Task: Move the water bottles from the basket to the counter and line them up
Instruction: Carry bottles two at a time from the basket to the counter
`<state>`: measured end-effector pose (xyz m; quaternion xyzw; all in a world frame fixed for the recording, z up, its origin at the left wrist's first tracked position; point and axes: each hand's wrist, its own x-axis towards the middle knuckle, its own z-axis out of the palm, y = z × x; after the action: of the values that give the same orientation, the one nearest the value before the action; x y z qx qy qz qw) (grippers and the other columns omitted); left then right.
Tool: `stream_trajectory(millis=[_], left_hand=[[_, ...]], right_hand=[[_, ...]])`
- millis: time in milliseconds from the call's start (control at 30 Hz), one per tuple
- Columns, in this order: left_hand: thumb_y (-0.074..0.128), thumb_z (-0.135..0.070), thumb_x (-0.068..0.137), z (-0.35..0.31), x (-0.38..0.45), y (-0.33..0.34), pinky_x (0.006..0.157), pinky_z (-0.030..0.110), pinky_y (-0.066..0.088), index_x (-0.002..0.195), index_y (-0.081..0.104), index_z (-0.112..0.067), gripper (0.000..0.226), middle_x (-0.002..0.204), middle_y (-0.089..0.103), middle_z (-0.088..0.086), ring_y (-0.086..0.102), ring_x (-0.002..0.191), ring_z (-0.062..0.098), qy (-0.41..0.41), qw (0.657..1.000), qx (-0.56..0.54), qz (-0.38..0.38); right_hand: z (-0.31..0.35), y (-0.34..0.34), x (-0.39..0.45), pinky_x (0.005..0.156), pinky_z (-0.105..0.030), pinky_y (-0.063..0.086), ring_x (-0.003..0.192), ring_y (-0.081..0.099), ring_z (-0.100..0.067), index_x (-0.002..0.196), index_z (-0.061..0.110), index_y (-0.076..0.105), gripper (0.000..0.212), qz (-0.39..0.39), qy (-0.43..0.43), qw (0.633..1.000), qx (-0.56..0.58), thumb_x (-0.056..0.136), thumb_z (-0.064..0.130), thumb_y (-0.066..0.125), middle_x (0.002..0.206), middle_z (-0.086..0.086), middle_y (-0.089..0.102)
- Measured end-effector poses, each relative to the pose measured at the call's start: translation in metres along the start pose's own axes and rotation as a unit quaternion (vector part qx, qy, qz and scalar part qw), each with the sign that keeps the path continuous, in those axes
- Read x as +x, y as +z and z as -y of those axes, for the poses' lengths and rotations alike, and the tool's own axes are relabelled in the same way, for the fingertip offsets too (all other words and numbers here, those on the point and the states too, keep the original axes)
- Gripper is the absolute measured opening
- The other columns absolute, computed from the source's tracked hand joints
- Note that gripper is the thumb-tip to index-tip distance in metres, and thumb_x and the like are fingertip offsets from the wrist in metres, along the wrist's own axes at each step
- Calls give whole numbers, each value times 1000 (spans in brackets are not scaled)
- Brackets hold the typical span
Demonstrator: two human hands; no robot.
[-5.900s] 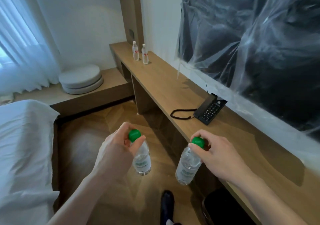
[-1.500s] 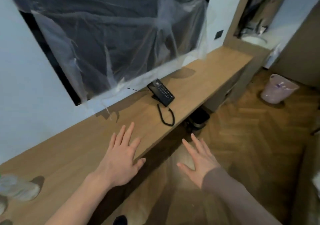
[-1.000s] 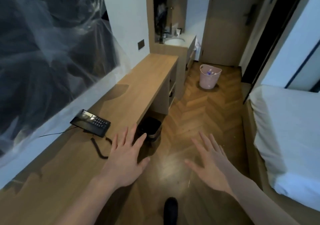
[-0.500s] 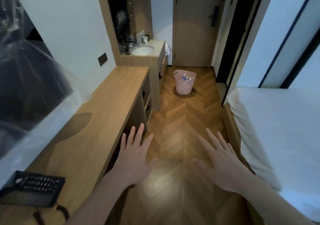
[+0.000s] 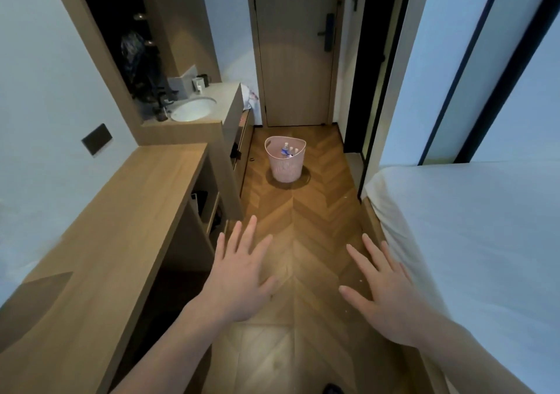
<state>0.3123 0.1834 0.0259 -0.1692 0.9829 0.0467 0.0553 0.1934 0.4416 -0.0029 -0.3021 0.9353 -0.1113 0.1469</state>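
A pink plastic basket (image 5: pixel 285 169) stands on the wooden floor far ahead, in front of the door. Several water bottles (image 5: pixel 290 151) poke up inside it, showing white caps and a blue label. The long wooden counter (image 5: pixel 121 218) runs along the left wall. My left hand (image 5: pixel 241 275) and my right hand (image 5: pixel 385 290) are held out low over the floor, palms down, fingers spread, holding nothing. Both are well short of the basket.
A bed with white sheets (image 5: pixel 472 242) fills the right side, leaving a narrow floor lane toward the basket. A washbasin (image 5: pixel 194 109) sits beyond the counter's far end. The closed door (image 5: pixel 295 48) is behind the basket. Open shelves sit under the counter.
I was carrying two green-capped bottles toward the counter; both hands are empty now. The view has swung round from the counter and phone toward the hallway, and the basket is nearer.
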Motion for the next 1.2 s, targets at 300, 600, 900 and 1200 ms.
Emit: stream_trajectory(millis=[300, 600, 900, 1200], left_hand=[[34, -69, 102, 30, 122, -28, 127, 53, -15, 165, -1, -42, 77, 167, -35, -4, -35, 152, 23, -100, 995, -17, 9], [32, -69, 102, 96, 250, -31, 126, 51, -17, 165, -2, -42, 77, 166, -37, -4, -36, 151, 23, -154, 987, -42, -5], [35, -70, 100, 158, 455, -41, 125, 52, -17, 165, 1, -41, 79, 168, -34, -4, -32, 154, 26, -83, 996, -36, -1], [39, -67, 100, 166, 641, -62, 127, 55, -13, 166, 7, -38, 79, 170, -29, -1, -28, 156, 27, 29, 999, -13, 31]], right_hand=[[-19, -75, 181, 129, -52, -4, 159, -25, -23, 165, 47, -8, 82, 37, -66, 997, -32, 98, 77, 31, 170, 13, -30], [18, -106, 351, 132, -55, 0, 160, -24, -24, 166, 45, -4, 81, 60, -123, 990, -34, 99, 74, 34, 172, 11, -27], [19, -130, 522, 129, -51, -4, 159, -24, -23, 165, 47, -6, 80, 37, -61, 997, -44, 100, 74, 33, 170, 13, -30], [-13, -147, 646, 129, -50, -3, 160, -23, -22, 165, 48, -6, 81, 33, 21, 999, -2, 100, 76, 34, 170, 14, -29]])
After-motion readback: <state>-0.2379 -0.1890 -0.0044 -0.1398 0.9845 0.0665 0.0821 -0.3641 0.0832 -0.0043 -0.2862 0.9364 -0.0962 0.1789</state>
